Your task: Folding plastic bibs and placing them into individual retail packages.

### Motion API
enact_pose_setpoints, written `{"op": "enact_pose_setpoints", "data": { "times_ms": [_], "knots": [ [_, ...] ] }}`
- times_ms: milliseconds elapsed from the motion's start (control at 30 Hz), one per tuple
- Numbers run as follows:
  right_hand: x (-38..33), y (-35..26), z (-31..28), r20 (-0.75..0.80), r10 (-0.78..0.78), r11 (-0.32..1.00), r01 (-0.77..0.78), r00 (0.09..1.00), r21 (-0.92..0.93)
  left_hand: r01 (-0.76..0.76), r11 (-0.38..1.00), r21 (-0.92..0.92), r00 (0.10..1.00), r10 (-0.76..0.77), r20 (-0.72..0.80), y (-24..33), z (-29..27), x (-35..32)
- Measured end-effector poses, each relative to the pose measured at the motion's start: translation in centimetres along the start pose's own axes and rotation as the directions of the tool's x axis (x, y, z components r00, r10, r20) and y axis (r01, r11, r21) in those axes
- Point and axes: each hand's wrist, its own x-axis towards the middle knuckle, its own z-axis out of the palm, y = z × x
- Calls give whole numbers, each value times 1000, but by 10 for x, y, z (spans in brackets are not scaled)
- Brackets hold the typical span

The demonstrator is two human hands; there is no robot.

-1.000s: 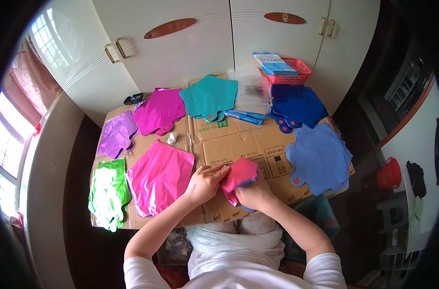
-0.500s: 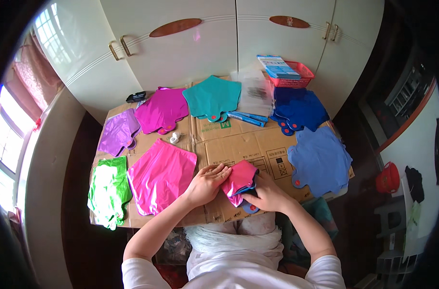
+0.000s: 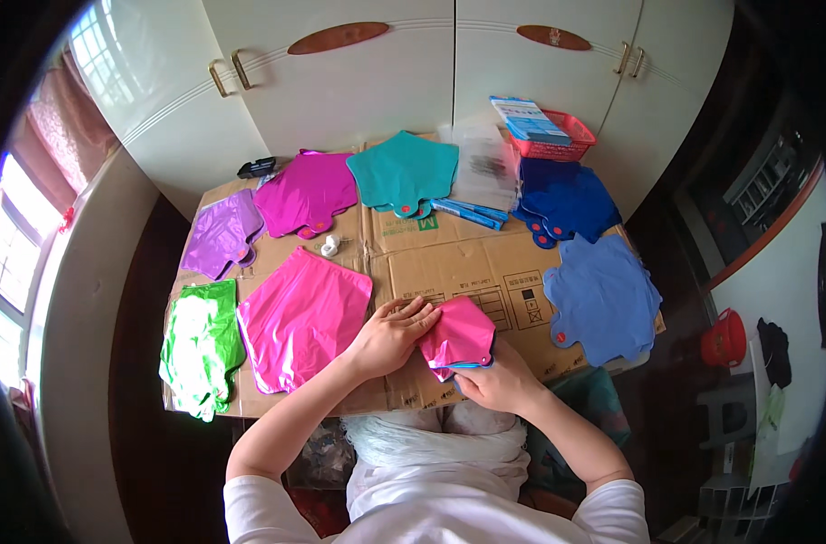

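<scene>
A small stack of shiny foil pieces (image 3: 461, 328) lies in front of me, pink on top, with teal and blue edges showing at its lower right side. My right hand (image 3: 501, 383) grips it from the lower right corner, its thumb at the near edge and the other fingers mostly hidden behind. On the opposite side, my left hand (image 3: 390, 335) rests nearly flat, its stretched fingertips touching the stack's left edge. Just left of that hand spreads a larger pile of pink foil (image 3: 304, 317).
Cardboard (image 3: 413, 267) covers the table. Around it lie green (image 3: 200, 340), purple (image 3: 221, 236), magenta (image 3: 306, 192), teal (image 3: 404, 170), dark blue (image 3: 567, 199) and light blue (image 3: 603, 299) piles. Blue pens (image 3: 467, 214), clear bags (image 3: 487, 168) and a red basket (image 3: 576, 136) stand farther back.
The foil stack has turned slightly, and its pink top now faces up more fully. My right hand has shifted a little down and right; the left stays at the edge.
</scene>
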Motion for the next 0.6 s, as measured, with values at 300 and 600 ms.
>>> {"op": "enact_pose_setpoints", "data": {
  "times_ms": [300,600],
  "knots": [
    [-13,2,5,56,112,985,-118,992,122,-139,982,127,989,131,67,-4,-10,-1],
    [-40,40,-40,5,-84,961,80,996,263,-196,970,141,974,176,146,-3,-15,-6]
  ]
}}
